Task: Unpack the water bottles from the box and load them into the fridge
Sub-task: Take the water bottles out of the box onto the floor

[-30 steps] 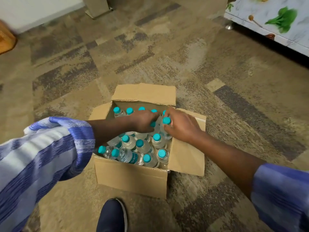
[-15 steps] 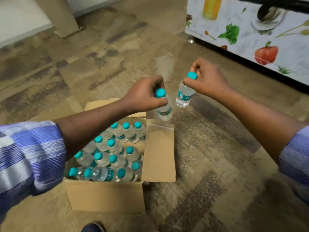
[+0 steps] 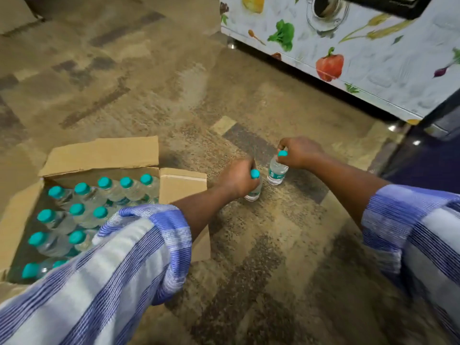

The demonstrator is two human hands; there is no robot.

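An open cardboard box (image 3: pixel 183 185) sits on the floor at the left, holding several clear water bottles with teal caps (image 3: pixel 82 189). My left hand (image 3: pixel 237 176) grips the neck of one small bottle (image 3: pixel 254 194) standing on the carpet to the right of the box. My right hand (image 3: pixel 300 151) grips the top of a second bottle (image 3: pixel 276 173), which stands on the carpet just beyond the first. The fridge (image 3: pixel 368 48), white with printed vegetables, stands at the upper right with its door shut.
Patterned brown carpet (image 3: pixel 149 83) covers the floor. A dark blue object (image 3: pixel 428 158) edges in at the right, below the fridge corner. My striped sleeves fill the lower left and right corners, and the left one hides part of the box.
Both hands lifted a bottle each out of the box, carried them right toward the fridge, and lowered them onto the carpet. The view swung right, so the box now lies at the left.
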